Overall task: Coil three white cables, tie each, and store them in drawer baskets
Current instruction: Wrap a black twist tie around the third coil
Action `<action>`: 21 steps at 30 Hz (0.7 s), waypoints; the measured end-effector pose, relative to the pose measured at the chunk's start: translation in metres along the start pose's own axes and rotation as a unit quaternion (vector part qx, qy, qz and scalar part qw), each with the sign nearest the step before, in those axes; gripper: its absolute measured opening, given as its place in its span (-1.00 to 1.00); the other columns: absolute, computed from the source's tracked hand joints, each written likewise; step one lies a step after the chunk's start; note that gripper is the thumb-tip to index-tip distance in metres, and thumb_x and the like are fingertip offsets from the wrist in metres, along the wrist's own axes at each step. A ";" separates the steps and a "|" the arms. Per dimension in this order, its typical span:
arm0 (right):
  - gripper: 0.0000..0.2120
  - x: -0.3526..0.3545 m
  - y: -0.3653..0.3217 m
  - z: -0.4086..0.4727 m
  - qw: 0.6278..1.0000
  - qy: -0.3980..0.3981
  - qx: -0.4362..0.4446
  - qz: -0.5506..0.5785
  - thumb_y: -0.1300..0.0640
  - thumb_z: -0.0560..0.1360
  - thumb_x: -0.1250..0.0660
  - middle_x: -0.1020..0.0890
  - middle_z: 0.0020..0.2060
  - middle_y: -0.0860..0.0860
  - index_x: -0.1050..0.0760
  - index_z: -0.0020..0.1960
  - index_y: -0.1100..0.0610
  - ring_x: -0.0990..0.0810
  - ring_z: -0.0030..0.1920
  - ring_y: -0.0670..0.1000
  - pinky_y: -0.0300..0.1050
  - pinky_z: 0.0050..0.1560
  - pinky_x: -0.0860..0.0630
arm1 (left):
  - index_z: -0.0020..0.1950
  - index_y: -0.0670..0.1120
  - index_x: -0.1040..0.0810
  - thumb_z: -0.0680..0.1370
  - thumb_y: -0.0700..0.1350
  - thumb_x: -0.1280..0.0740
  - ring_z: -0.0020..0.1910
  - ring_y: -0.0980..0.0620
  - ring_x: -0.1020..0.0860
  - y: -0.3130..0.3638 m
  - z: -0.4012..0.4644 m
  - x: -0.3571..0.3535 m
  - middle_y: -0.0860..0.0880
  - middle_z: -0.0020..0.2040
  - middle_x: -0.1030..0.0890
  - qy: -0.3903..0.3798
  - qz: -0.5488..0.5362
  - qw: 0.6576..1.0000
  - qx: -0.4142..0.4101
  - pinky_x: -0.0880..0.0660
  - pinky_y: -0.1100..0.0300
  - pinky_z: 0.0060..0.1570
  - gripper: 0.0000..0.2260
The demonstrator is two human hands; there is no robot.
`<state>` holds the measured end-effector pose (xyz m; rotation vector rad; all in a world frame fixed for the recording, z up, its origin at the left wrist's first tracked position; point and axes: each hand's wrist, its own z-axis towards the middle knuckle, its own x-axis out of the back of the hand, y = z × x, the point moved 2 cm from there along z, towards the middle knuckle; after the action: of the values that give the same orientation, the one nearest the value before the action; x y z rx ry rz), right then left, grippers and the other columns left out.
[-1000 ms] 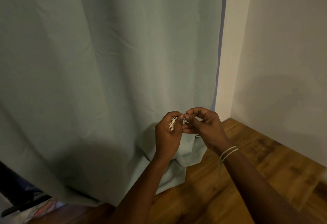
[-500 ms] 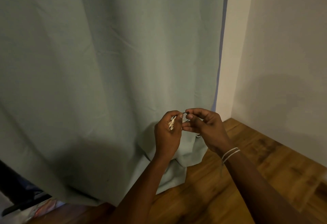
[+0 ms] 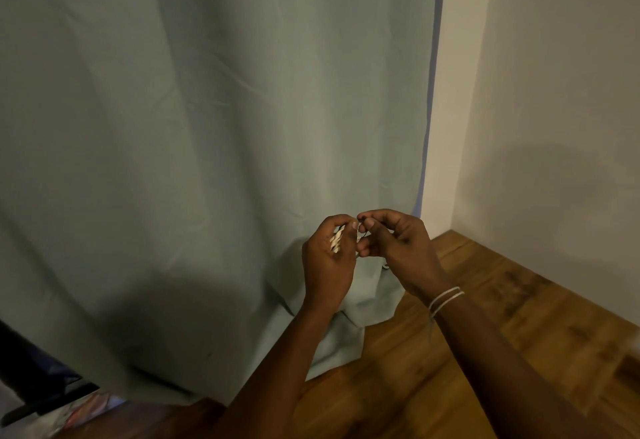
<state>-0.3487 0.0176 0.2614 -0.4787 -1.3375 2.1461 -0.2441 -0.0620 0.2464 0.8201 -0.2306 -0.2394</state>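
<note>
A small coil of white cable (image 3: 336,239) sits inside my left hand (image 3: 328,258), whose fingers curl round it; only a few white loops show between thumb and fingers. My right hand (image 3: 391,242) is right beside it, fingertips touching the left thumb. Its thumb and forefinger pinch a thin dark tie (image 3: 361,227) at the top of the coil. Both hands hover in front of the curtain, above the floor. No drawer or basket is in view.
A pale green curtain (image 3: 214,133) hangs to the wooden floor (image 3: 485,352) and bunches at its foot. A white wall (image 3: 554,109) meets the floor at the right. Dark objects and some paper (image 3: 52,404) lie at the lower left corner.
My hands have stayed together at the coil. The right fingers shifted slightly at the tie; both hands rose a little in the view.
</note>
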 end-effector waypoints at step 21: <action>-0.82 0.002 -0.007 -0.001 1.000 -0.028 0.010 -0.002 0.27 0.56 -0.35 -0.70 -0.17 0.18 -0.62 0.13 0.29 -0.71 -0.30 0.10 -0.08 -0.22 -0.67 | 0.05 -0.09 -0.63 0.58 -0.11 -0.35 -0.05 0.28 -0.60 0.001 0.001 0.005 0.15 -0.10 -0.63 -0.022 -0.003 1.000 -0.009 -0.48 0.49 -0.14 -0.89</action>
<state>-0.3473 0.0220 0.2668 -0.4107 -1.3452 2.1807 -0.2399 -0.0636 0.2482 0.7985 -0.2671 -0.2655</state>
